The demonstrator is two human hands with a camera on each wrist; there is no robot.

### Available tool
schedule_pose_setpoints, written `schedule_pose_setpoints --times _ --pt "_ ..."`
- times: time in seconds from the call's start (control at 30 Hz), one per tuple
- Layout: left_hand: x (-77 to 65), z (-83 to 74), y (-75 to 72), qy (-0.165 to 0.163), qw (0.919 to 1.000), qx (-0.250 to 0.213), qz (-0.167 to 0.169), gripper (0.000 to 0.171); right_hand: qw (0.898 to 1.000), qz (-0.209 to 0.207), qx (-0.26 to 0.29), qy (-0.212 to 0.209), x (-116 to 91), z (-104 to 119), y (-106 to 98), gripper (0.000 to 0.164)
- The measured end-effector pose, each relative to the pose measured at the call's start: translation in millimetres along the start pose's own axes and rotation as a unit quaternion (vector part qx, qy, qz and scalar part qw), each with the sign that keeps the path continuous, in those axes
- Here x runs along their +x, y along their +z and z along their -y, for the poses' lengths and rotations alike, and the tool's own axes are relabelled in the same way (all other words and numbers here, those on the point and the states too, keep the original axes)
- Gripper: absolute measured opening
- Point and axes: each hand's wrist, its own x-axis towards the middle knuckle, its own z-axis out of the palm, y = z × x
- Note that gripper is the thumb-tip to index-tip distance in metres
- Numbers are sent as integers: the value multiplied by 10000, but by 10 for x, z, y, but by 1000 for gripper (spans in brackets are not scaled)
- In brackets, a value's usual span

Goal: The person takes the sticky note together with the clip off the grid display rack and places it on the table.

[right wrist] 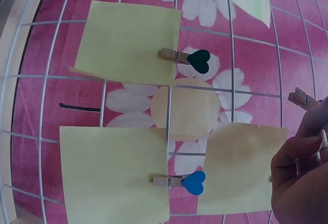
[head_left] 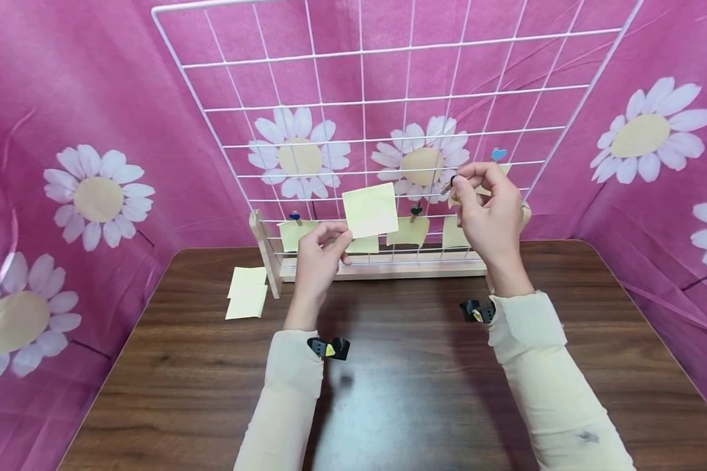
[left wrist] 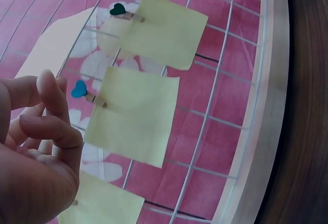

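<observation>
Cream sleeves (head_left: pixel 289 405) come nearest, the right one marked by a dark smudge. At each cuff sits a black wrist device (head_left: pixel 330 348) with a small yellow patch, too small to read.

Of the two hands, the left hand (head_left: pixel 321 255) pinches a pale yellow note (head_left: pixel 371 210) at its lower left corner between thumb and fingers. The note is held up in front of the wire grid (head_left: pixel 204 110), its broad face toward the head camera; it looks nearly square, tilted slightly, its top edge rising to the right.

The right hand (head_left: pixel 489 209) pinches a small wooden clothespin (right wrist: pixel 301 97) between thumb and forefinger, right of the note and apart from it. In the head view the pin slants, its wooden end pointing down and left.

Behind, clipped notes (head_left: pixel 408 231) hang low on the grid, with heart-topped pins (head_left: pixel 416 209) upright at their top edges, in blue and dark green among others. The grid stands in a pale wooden base (head_left: pixel 383 272) on the brown worktop (head_left: pixel 389 405). Left of it lie two overlapping loose notes (head_left: pixel 246 302).
</observation>
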Motion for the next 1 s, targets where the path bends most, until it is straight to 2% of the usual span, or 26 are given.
schedule_pose_setpoints --times 0.17,0.3,0.5,0.8,1.0 --pt "5 6 -55 22 9999 -83 -114 12 10000 9 41 -28 -29 -30 -48 10" --pt "4 9 -88 -20 9997 -134 -226 12 9999 -118 6 56 -61 -65 -84 3" --pt "0 14 -159 -76 9992 -154 -373 13 9996 -208 134 104 -101 -106 -131 8" --pt "-24 44 -241 -108 9990 -195 -397 13 9966 -440 470 507 -156 -151 -217 11" --pt "-35 65 -320 37 9983 -197 -543 14 9939 -660 609 647 -183 -192 -260 15"
